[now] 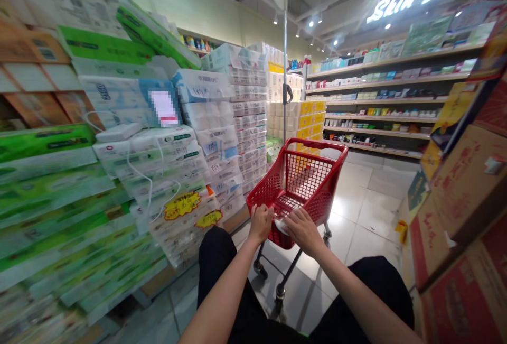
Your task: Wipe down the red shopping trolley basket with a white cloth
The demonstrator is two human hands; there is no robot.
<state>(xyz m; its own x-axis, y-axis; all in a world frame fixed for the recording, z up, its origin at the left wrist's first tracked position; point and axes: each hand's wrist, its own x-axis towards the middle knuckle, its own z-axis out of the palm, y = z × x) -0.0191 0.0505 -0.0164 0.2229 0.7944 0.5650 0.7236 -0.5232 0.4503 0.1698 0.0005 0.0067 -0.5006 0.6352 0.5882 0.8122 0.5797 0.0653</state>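
A red plastic shopping cart (309, 161) stands on wheels right in front of my knees. At its near rim my left hand (261, 223) is closed, with the fingers curled over the edge. My right hand (306, 232) lies beside it at the same rim, its fingers bent down on a small white wad (282, 226) that looks like a cloth or tissue. Part of the wad is hidden under those fingers. Through the grid of the cart, no goods can be made out clearly.
Stacked tissue packs (214, 122) rise on the left, with a phone-like lit screen (163, 107) and white cables. Cardboard boxes (467, 185) line the right. Beyond are a metal pole (284, 58) and shelves of small goods (380, 95). Pale floor tiles (368, 222) lie right of the cart.
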